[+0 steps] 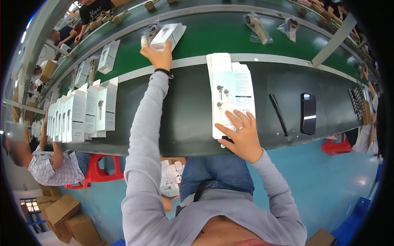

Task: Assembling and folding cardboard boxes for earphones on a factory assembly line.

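My left hand [158, 56] reaches over to the green conveyor belt, its thumb and fingers around the near end of a white box [175, 34]. One of its fingertips has a white cover. Whether the box touches the belt I cannot tell. On the dark worktable, my right hand [242, 133] lies with fingers spread on a stack of flat white printed cartons [232, 88]. The top carton shows pictures of a small appliance. A ring sits on one finger of that hand.
Several upright white cartons [88, 110] stand in a row at the left. A black pen [278, 115] and a phone [308, 113] lie right of the stack. Bagged brown appliances [258, 28] ride on the belt [213, 33]. Beside a red stool [102, 166], another person sits at the left.
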Action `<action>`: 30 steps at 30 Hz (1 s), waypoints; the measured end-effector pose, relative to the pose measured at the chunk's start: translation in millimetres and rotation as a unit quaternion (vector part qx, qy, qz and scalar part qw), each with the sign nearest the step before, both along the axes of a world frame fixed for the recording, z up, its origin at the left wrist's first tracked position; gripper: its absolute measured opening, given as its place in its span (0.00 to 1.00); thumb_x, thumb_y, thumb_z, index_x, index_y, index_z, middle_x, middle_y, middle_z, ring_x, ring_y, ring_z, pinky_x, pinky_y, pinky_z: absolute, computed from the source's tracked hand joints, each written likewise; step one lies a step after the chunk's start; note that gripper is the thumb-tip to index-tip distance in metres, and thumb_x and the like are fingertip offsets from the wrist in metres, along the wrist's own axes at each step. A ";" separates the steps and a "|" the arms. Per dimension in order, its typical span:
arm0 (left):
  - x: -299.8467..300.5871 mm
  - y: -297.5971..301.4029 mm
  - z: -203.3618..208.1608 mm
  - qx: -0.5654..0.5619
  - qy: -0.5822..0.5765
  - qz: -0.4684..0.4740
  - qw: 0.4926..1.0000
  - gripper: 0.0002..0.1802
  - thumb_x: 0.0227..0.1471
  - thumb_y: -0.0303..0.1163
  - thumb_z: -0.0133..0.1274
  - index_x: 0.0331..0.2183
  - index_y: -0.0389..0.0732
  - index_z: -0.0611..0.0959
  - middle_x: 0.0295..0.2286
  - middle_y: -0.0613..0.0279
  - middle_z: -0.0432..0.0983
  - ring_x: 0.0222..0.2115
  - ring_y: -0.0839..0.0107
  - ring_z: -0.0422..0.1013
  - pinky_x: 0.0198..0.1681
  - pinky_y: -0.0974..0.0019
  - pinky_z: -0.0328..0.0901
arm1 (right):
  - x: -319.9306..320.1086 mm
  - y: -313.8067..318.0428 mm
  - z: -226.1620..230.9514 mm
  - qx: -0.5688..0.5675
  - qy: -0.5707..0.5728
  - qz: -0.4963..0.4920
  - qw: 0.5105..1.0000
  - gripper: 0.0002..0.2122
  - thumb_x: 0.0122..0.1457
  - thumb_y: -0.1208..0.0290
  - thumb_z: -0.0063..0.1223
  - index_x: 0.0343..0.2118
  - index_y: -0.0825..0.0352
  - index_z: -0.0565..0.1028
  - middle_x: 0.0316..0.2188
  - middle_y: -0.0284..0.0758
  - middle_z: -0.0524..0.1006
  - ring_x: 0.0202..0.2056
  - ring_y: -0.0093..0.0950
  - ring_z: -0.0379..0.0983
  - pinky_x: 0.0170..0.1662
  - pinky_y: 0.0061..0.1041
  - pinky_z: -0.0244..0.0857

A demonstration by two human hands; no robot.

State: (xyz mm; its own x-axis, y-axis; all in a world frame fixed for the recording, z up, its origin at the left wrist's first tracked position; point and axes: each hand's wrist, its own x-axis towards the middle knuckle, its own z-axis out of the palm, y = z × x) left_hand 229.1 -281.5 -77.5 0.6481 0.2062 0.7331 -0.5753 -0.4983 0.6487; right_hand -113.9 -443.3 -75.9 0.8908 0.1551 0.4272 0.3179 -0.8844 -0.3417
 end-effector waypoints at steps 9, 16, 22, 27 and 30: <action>6.5 -21.4 -12.7 0.014 0.126 -0.021 0.992 0.58 0.29 0.52 0.65 0.51 0.23 0.54 0.47 0.35 0.50 0.49 0.48 0.50 0.53 0.58 0.49 | 5.5 4.1 -1.6 -0.007 -0.028 -0.023 0.999 0.24 0.39 0.56 0.60 0.43 0.56 0.73 0.45 0.34 0.67 0.47 0.36 0.59 0.49 0.39 0.49; -95.7 16.1 -9.5 0.042 0.169 -0.157 0.972 0.50 0.39 0.41 0.61 0.56 0.36 0.49 0.49 0.44 0.49 0.50 0.52 0.52 0.51 0.53 0.52 | 7.5 7.5 2.6 0.009 -0.023 -0.020 0.999 0.21 0.39 0.57 0.61 0.38 0.59 0.74 0.40 0.35 0.69 0.42 0.35 0.61 0.44 0.34 0.51; -176.3 38.3 1.6 -0.028 0.253 -0.261 0.931 0.46 0.43 0.35 0.58 0.57 0.41 0.48 0.52 0.49 0.49 0.53 0.55 0.54 0.49 0.51 0.56 | 5.5 16.9 2.8 0.017 -0.036 -0.033 0.999 0.18 0.38 0.61 0.61 0.32 0.62 0.74 0.37 0.35 0.70 0.40 0.34 0.61 0.41 0.32 0.52; -206.7 43.8 12.9 -0.059 0.287 -0.309 0.905 0.44 0.44 0.30 0.56 0.57 0.42 0.48 0.53 0.49 0.49 0.54 0.57 0.53 0.51 0.52 0.55 | 6.4 19.1 16.7 0.052 0.023 -0.040 0.998 0.15 0.38 0.64 0.60 0.30 0.63 0.74 0.37 0.34 0.71 0.39 0.32 0.62 0.41 0.31 0.52; -216.9 45.3 14.8 -0.077 0.294 -0.324 0.896 0.44 0.45 0.29 0.55 0.57 0.42 0.47 0.53 0.50 0.49 0.54 0.57 0.53 0.51 0.53 0.55 | 6.3 20.4 22.7 0.052 0.051 -0.054 0.996 0.12 0.39 0.64 0.59 0.27 0.64 0.75 0.37 0.34 0.71 0.40 0.32 0.62 0.42 0.30 0.53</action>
